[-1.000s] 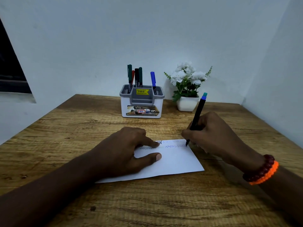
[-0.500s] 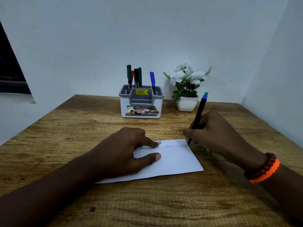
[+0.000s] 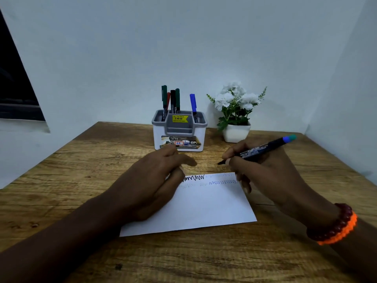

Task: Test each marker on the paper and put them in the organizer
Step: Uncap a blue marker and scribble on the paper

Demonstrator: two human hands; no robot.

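A white paper [image 3: 206,207] with black and blue zigzag scribbles near its top edge lies on the wooden table [image 3: 81,164]. My right hand [image 3: 271,176] grips a black marker [image 3: 263,149] with a blue-teal end. The marker lies almost level, its uncapped tip pointing left just above the paper's far edge. My left hand [image 3: 151,184] hovers over the paper's left part, blurred, fingers loosely bent toward the tip, with nothing seen in it. The white-and-grey organizer [image 3: 158,137] stands behind, holding several markers [image 3: 173,101] and a blue marker [image 3: 193,104].
A white pot with white flowers [image 3: 236,113] stands to the right of the organizer, close behind my right hand. Walls close the table in at the back and on the right. A dark window edge shows at far left.
My right hand lifted the marker off the paper and tipped it from upright to nearly level. My left hand stopped pressing on the paper and rose toward the marker tip.
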